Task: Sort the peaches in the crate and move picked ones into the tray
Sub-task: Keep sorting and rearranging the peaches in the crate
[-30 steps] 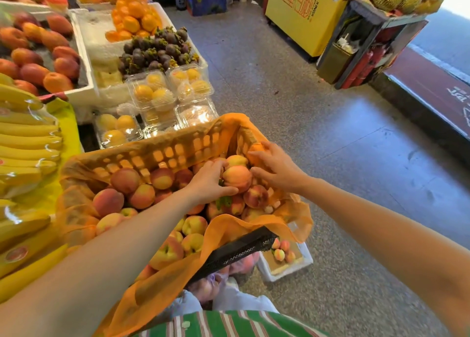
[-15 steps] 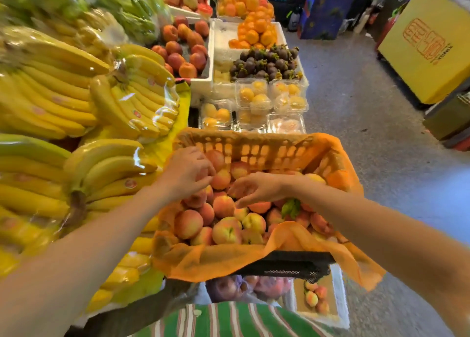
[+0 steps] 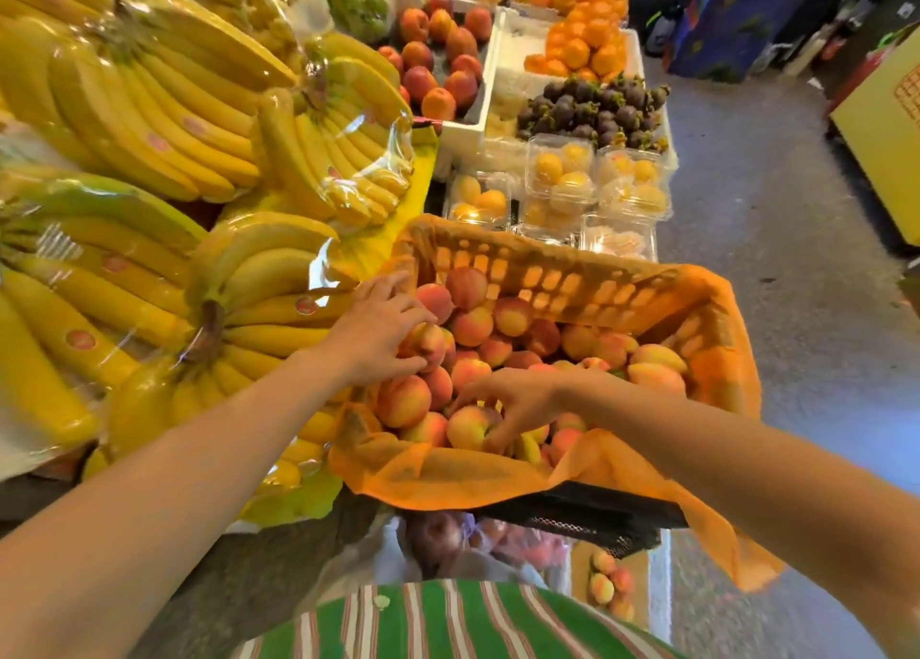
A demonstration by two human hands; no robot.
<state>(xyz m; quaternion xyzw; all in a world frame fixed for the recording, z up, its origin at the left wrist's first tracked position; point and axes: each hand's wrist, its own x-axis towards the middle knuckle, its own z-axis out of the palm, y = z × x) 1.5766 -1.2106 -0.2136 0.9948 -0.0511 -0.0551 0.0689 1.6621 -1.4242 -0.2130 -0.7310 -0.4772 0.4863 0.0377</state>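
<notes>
A plastic crate (image 3: 547, 280) lined with orange netting stands in front of me, heaped with peaches (image 3: 503, 340). My left hand (image 3: 373, 330) rests on the pile at the crate's left side, fingers curled around a peach (image 3: 425, 342). My right hand (image 3: 513, 402) reaches down at the near edge, fingers closing over a pale peach (image 3: 468, 427). A white tray (image 3: 657, 574) with three small peaches lies on the floor below the crate's near right corner.
Wrapped banana bunches (image 3: 149, 170) fill the stall to the left, touching the crate's side. Behind the crate stand clear clamshell boxes of yellow fruit (image 3: 562, 180), mangosteens (image 3: 592, 106), oranges (image 3: 582, 36) and a foam box of red peaches (image 3: 438, 61). Bare floor lies to the right.
The view swung left, from the crate's right end to its left. My left hand moved from the crate's far-left rim onto a peach. My right hand dropped to the near edge.
</notes>
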